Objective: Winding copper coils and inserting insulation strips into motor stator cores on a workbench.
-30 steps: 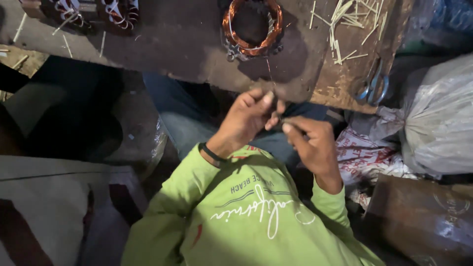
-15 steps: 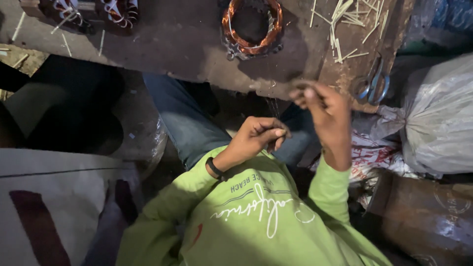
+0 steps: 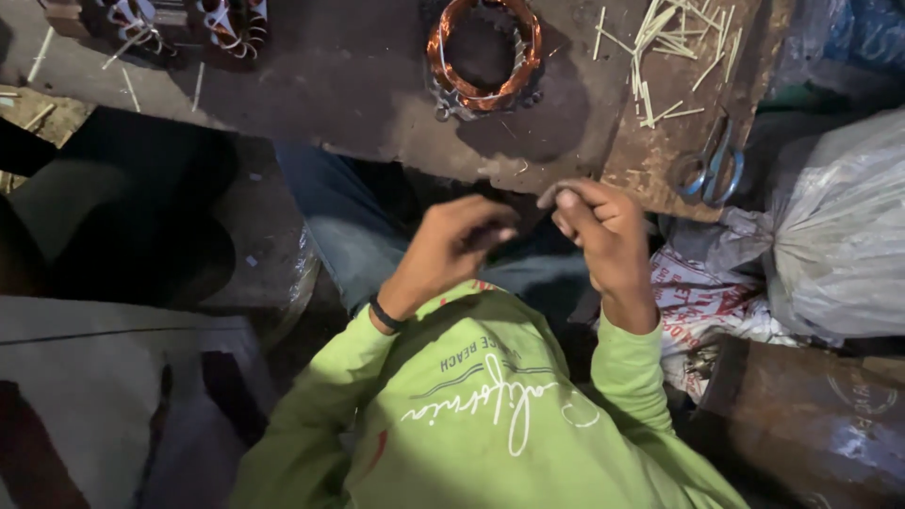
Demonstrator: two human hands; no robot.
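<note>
Thin wire, barely visible, seemed pinched in the right hand (image 3: 603,231), fingers closed; light, pliable, best gripped near its end. Left hand (image 3: 457,240) curled shut just beside it. Farther off lay scissors (image 3: 712,170), a copper-wound stator (image 3: 485,52) and pale sticks (image 3: 674,42).

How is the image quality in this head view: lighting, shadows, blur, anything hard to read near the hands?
Head view: dim, warm light; deep shadow below the workbench edge swallows the lap area. The left hand and right hand are slightly soft; whatever the fingers pinch is too small to tell. The copper coil and scissors read clearly. The plastic bag shows mild glare. Wide-lens stretch at the edges.
</note>
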